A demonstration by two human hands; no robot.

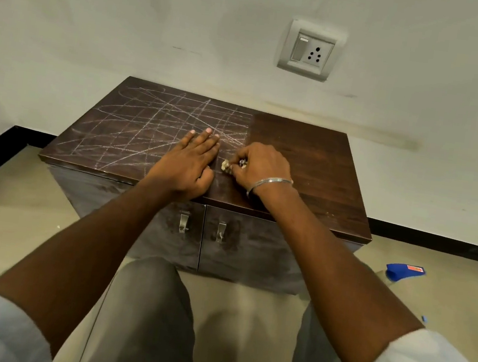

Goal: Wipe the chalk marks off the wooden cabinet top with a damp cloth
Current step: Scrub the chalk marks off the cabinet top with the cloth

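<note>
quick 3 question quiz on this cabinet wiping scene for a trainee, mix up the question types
1. True or false: the chalk marks cover the whole cabinet top.
2. What does the right hand pinch? A) a small cloth wad B) a stick of chalk C) a door handle
3. Fill in the gap: the left hand lies ___ on the top, fingers straight, just beside the wad.

Key: 1 false, the right part shows bare dark wood with no lines; 2 A; 3 flat.
</note>
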